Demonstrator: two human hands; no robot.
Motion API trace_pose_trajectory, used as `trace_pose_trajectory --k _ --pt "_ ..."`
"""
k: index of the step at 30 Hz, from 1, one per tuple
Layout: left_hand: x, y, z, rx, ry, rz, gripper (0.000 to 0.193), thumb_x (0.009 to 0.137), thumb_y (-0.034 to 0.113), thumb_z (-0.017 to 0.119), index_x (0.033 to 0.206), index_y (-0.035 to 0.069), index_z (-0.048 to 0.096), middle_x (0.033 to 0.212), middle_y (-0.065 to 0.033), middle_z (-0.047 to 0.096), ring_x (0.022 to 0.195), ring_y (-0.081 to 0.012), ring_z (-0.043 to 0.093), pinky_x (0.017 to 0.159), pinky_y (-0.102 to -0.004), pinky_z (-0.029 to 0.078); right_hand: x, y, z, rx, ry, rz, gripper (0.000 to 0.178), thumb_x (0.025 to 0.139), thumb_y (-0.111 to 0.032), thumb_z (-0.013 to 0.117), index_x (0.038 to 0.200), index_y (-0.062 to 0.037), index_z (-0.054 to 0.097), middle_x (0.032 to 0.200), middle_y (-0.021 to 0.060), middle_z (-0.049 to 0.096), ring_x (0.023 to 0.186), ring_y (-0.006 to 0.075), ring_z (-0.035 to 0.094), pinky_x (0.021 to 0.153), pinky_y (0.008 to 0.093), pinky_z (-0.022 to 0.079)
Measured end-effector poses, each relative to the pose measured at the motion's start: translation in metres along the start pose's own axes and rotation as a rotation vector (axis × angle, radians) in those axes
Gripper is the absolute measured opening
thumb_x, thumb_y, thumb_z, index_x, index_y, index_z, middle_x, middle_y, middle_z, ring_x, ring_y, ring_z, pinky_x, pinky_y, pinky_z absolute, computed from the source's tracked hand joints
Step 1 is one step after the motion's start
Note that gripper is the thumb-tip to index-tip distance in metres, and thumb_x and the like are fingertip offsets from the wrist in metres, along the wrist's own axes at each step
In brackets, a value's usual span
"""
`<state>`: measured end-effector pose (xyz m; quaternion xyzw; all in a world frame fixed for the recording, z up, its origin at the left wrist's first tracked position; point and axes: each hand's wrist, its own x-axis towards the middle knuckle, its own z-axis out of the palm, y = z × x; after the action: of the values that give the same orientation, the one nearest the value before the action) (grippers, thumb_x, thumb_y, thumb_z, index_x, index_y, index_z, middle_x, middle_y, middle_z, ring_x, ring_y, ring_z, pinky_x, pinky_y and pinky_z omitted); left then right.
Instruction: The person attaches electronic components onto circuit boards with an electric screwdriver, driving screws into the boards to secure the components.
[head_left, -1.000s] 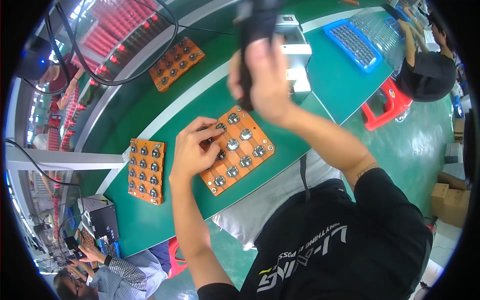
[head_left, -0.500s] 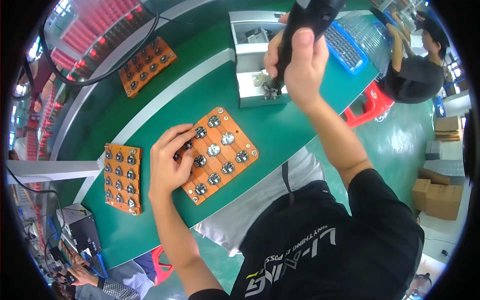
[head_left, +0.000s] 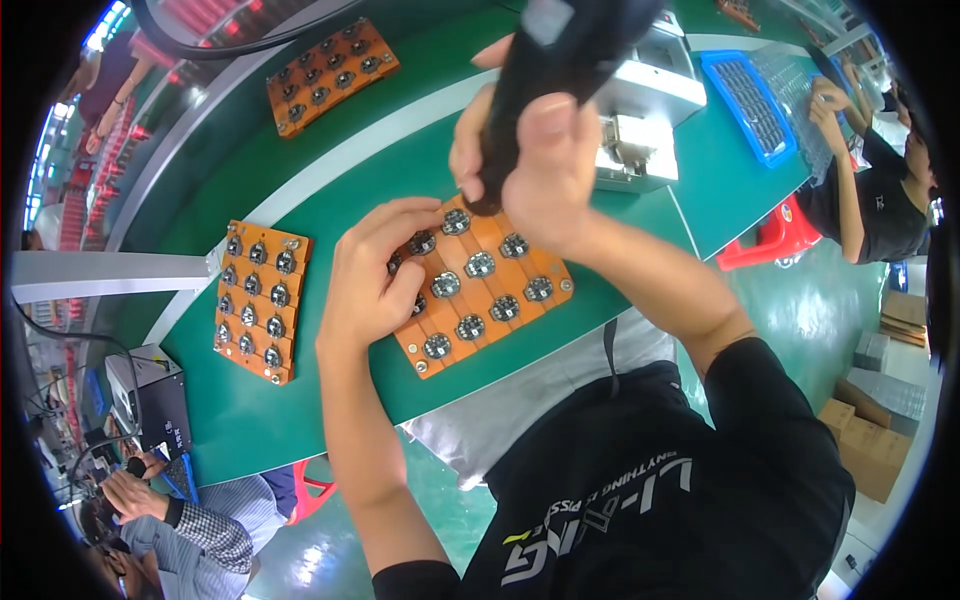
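Observation:
An orange fixture board (head_left: 488, 290) lies tilted on the green bench before me, set with rows of small round dark circuit parts. My left hand (head_left: 365, 270) rests on its left edge, fingers bent over the far-left parts and thumb beside them. With my right hand (head_left: 550, 170) I grip a black electric screwdriver (head_left: 555, 75), fingers wrapped round its body. It slants down toward the board's far corner, close to a round part there. The working tip is hidden behind my hand.
Two similar boards sit at the left (head_left: 265, 305) and beyond the metal rail (head_left: 332, 84). A pale box-shaped screw feeder (head_left: 650, 85) and a blue tray (head_left: 787, 150) stand right. A metal post (head_left: 110, 275) crosses left. One co-worker (head_left: 880, 210) sits right; another's hand (head_left: 135, 495) shows lower left.
My right hand has brought the screwdriver from the feeder, left and nearer, to the board's far corner. My left hand stays on the board. The whole view has shifted a little.

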<state>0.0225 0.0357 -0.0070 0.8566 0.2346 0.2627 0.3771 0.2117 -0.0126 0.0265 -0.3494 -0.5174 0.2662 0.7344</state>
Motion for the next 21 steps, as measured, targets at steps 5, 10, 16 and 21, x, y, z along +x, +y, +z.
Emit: trace_pose_trajectory --k 5,10,16,21 --pt "-0.002 -0.001 0.0 -0.012 0.004 -0.017 0.04 0.067 0.002 0.05 0.1 -0.004 0.071 0.114 -0.0162 0.07 0.088 -0.033 0.069 0.071 -0.0363 0.056 -0.008 0.016 0.01 0.058 -0.034 0.08 0.074 0.099 -0.068 0.043 0.127 0.0001 0.04 0.064 0.0092 0.057 0.049 0.0128 0.054 0.05 0.0264 0.046" --pt "-0.002 -0.004 0.002 0.057 0.027 0.044 0.04 0.067 0.0 0.05 0.1 -0.003 0.072 0.113 -0.0141 0.07 0.086 -0.0324 0.067 0.069 -0.0365 0.056 -0.01 0.02 0.011 0.089 -0.046 0.099 0.075 0.098 -0.068 0.046 0.127 -0.0002 0.04 0.065 0.0095 0.057 0.049 0.0132 0.053 0.049 0.0267 0.045" --pt "-0.001 0.002 -0.002 0.013 0.028 -0.035 0.04 0.066 -0.001 0.051 0.1 -0.002 0.073 0.11 -0.0135 0.072 0.082 -0.0318 0.066 0.066 -0.0366 0.054 -0.008 0.024 0.015 0.138 -0.085 0.102 0.067 0.1 -0.061 0.051 0.126 0.0007 0.04 0.067 0.0095 0.058 0.05 0.0122 0.052 0.05 0.0254 0.043" --pt "-0.003 -0.003 -0.002 -0.023 0.005 -0.079 0.038 0.065 -0.001 0.053 0.098 -0.003 0.072 0.105 -0.0141 0.073 0.08 -0.0314 0.066 0.064 -0.0357 0.054 -0.002 0.026 0.019 0.219 -0.216 0.152 0.046 0.103 -0.038 0.059 0.123 0.0011 0.046 0.069 0.0082 0.058 0.052 0.0099 0.051 0.05 0.0234 0.04"
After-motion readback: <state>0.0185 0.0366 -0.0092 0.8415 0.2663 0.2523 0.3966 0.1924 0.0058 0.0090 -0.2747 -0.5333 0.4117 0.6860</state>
